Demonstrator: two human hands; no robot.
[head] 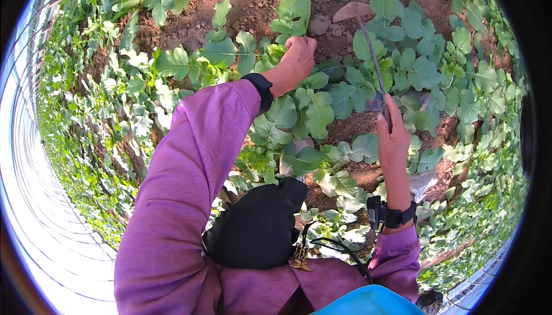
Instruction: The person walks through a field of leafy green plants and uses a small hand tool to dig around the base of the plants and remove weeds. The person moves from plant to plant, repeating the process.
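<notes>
My left hand [300, 58] reaches out over the crop with its fingers closed at the base of an upright green leaf [296, 6]; the fingertips are partly hidden. In my right hand [394, 133] is the thin handle [374, 56] of a small hand hoe. The hoe's flat blade [352, 11] is at the far end, above the soil and beside broad lobed leaves. Between my two hands grow several leafy plants [319, 110], which look like radish or a similar brassica.
Dense rows of the same plants [129, 86] spread to both sides, with brown, clumpy soil [246, 0] between them. A pale translucent wall with ribs [51, 211] curves along the left. Black cloth [254, 224] and a cord [340, 246] hang before my chest.
</notes>
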